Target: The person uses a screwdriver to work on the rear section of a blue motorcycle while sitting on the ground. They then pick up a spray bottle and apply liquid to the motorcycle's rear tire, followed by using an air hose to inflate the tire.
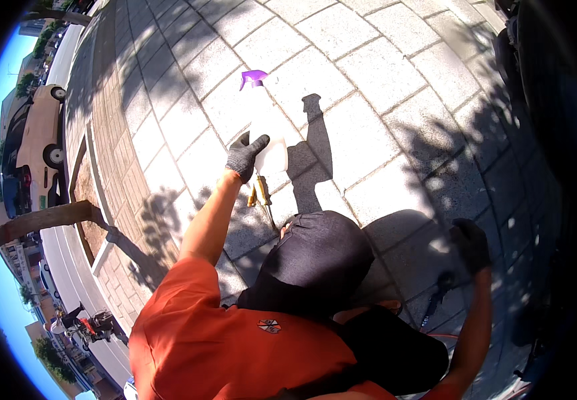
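Note:
A clear, whitish spray bottle [272, 155] with a purple trigger head [254, 78] is in my left hand [243, 156], which wears a dark grey glove. My left arm stretches forward, with the thumb lying across the bottle's side. Just below that hand, two screwdrivers with yellow handles [260, 192] lie close together on the paving. My right hand [471, 247], in a dark glove, hangs in shade at the right with nothing visible in it; its fingers look loosely apart. Nearest to it on the ground is a black gun-shaped tool [440, 293] joined to a hose.
My bent black-clad knees [322, 257] fill the lower middle. Sunlit stone paving [362, 87] spreads ahead. A dark bulky object [555, 167] borders the right side. At the left are a tree trunk [35, 227], a tan car [40, 143] and a person by a red motorcycle [92, 327].

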### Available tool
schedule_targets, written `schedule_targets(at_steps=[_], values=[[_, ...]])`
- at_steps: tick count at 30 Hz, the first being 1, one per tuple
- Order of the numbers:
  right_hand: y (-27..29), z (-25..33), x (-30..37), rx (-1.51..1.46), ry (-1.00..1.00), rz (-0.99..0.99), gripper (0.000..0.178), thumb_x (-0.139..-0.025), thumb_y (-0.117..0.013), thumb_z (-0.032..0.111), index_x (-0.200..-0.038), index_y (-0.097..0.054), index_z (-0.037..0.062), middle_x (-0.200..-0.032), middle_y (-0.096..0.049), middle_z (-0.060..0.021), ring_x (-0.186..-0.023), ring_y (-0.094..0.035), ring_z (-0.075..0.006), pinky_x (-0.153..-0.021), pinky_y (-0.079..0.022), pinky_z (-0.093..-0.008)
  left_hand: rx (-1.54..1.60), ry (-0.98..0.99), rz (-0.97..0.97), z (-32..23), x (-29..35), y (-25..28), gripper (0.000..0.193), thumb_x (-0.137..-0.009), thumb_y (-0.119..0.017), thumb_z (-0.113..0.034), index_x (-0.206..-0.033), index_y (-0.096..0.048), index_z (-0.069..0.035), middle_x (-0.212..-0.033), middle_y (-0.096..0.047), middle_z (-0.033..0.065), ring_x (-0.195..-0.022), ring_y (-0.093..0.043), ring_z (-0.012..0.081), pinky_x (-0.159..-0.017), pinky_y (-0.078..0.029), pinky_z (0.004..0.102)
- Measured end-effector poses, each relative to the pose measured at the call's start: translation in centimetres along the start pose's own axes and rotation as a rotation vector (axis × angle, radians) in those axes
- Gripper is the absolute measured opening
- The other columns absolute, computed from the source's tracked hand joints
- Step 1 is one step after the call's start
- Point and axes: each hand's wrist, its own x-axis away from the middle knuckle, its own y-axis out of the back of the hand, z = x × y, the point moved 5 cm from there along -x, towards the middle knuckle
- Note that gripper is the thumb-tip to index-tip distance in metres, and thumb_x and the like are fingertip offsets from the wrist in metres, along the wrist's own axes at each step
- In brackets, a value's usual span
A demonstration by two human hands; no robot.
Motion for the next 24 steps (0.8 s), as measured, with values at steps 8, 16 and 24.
schedule_targets(at_steps=[8,16,24], values=[[-1.2,24.7,-8.2,-0.919,0.594,0.403,0.083,-0.088,-0.08,0.017,-0.154,-0.031,0.0046,-0.129,-0.065,-0.0155,-0.121,-0.061,-0.0242,-0.1,-0.052,-0.0397,0.196,0.075,1.132,-6.9,8.0,-25.1,0.087,-0.078,-0.089,-0.04,-0.139,-0.051,0.008,-0.125,-0.067,0.0159,-0.116,-0.065,0.027,-0.104,-0.05,0.0415],[4.1,27.6,-2.6,-1.126,0.588,0.163,0.063,-0.092,-0.07,0.013,-0.144,-0.037,0.0011,-0.083,-0.064,-0.0101,-0.067,-0.067,-0.0233,-0.066,-0.055,-0.0373,-0.185,-0.163,1.523,-11.5,9.6,-35.5,0.052,-0.089,-0.074,-0.007,-0.137,-0.058,0.003,-0.127,-0.068,0.0116,-0.116,-0.063,0.0188,-0.104,-0.049,0.038],[11.4,30.3,-3.4,0.131,0.498,-0.831,0.063,-0.08,-0.077,0.03,-0.133,-0.056,0.0035,-0.105,-0.069,-0.0169,-0.093,-0.068,-0.0356,-0.084,-0.055,-0.0445,0.531,-0.072,0.719,-21.0,-3.6,-42.8,0.052,-0.102,-0.058,-0.025,-0.147,-0.046,-0.003,-0.137,-0.058,0.0162,-0.116,-0.062,0.0316,-0.102,-0.05,0.0461]])
